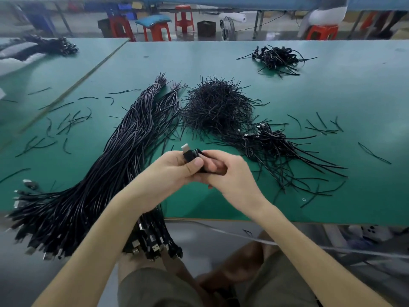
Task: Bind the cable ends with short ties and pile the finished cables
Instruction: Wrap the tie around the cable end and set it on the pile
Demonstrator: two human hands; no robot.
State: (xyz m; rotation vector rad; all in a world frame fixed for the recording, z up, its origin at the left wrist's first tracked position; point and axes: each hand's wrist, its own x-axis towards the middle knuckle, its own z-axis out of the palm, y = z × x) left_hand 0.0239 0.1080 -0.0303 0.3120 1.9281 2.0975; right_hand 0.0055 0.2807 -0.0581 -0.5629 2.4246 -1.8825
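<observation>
I'm seeing left hand (174,170) pinching the cable (190,155) at its plug, right hand (231,175) curling round the rest. It's being held just in front of the tie heap (217,105), with the finished pile (276,144) lying beside that heap.

Unbound cables (115,165) lie left of the tie heap (218,107), finished cables (276,149) right.

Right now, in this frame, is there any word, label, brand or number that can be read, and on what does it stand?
None readable.
The held cable shows no marking on its plug.
The blue crates behind the table are too blurred to tell.
</observation>
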